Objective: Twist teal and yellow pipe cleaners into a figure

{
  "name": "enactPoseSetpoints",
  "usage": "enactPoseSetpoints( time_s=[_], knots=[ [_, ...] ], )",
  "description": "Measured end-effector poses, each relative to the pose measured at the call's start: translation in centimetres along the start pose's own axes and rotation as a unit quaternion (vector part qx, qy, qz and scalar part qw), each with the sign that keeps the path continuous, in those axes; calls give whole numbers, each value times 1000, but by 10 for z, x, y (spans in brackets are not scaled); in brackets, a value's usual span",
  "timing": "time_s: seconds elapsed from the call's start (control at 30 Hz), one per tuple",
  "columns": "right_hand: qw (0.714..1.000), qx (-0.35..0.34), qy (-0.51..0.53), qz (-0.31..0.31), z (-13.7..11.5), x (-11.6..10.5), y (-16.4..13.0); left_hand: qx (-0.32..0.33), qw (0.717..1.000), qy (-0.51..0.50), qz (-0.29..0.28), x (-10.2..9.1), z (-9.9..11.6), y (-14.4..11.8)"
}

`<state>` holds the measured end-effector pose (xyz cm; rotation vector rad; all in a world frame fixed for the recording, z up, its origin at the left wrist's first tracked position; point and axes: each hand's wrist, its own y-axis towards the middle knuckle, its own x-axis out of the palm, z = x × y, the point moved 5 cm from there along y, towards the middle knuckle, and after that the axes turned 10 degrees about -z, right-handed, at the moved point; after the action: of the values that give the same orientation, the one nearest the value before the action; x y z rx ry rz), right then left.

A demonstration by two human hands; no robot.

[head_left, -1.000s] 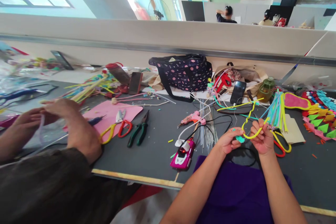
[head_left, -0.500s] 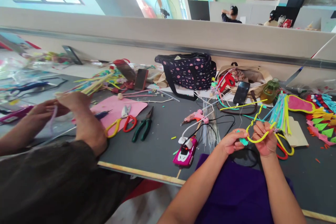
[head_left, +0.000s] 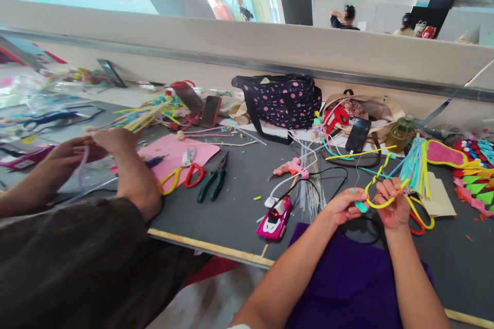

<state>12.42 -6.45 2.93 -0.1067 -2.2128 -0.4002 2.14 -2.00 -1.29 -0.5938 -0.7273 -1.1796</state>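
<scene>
Above the table's front part, my left hand [head_left: 344,207] is closed in a pinch at one end of a yellow pipe cleaner [head_left: 371,188], beside a small teal fuzzy piece [head_left: 361,205]. My right hand [head_left: 394,211] has its fingers curled round the other side of the same pipe cleaner, which bends into an open loop between my hands, with a twisted stretch rising from it. A thin thread or wire shows near my fingers; where it ends I cannot tell. Behind my right hand lie scissors [head_left: 427,220] with yellow and red handles, partly hidden.
A pink glue gun [head_left: 290,168] and a magenta power strip [head_left: 275,221] with cables lie to the left. Farther left are pliers [head_left: 213,179], scissors [head_left: 182,170] and a co-worker's hands [head_left: 90,149]. A dotted bag [head_left: 283,100], a phone [head_left: 358,134] and a bottle [head_left: 401,131] stand behind.
The camera has turned a little, so the table things sit slightly farther right in view. Both my hands keep nearly the same hold on the yellow pipe cleaner.
</scene>
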Motion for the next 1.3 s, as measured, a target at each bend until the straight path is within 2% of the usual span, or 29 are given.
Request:
enactPoseSetpoints(
  time_s=[0.13, 0.37, 0.63, 0.77, 0.93, 1.07, 1.17, 1.23, 1.3],
  knots=[
    [1000, 1, -24, 7, -2, 2, -1, 2, 1000, -10, 3, 1, 1, -1],
    [999, 7, -35, -15, -8, 11, -4, 3, 1000, -1, 4, 3, 1, 0],
    [991, -9, -132, -22, -13, 14, 0, 37, 999, -20, 32, 2, 5, -1],
    [978, -6, -204, -49, -12, 18, 1, 46, 998, -32, 42, 1, 5, -1],
    [935, 17, -337, -106, -4, 29, 0, 54, 996, -30, 62, -6, 4, 1],
    [920, 16, -371, -122, -2, 33, 0, 68, 995, -24, 76, -12, 5, 2],
    [911, 44, -385, -138, 0, 33, 0, 71, 994, -36, 71, -12, 6, 2],
    [909, 50, -393, -131, 1, 30, 1, 70, 995, -39, 64, -10, 7, 2],
    [911, 24, -401, -94, 2, 25, 3, 71, 994, -37, 71, -9, 7, 1]
  ],
)
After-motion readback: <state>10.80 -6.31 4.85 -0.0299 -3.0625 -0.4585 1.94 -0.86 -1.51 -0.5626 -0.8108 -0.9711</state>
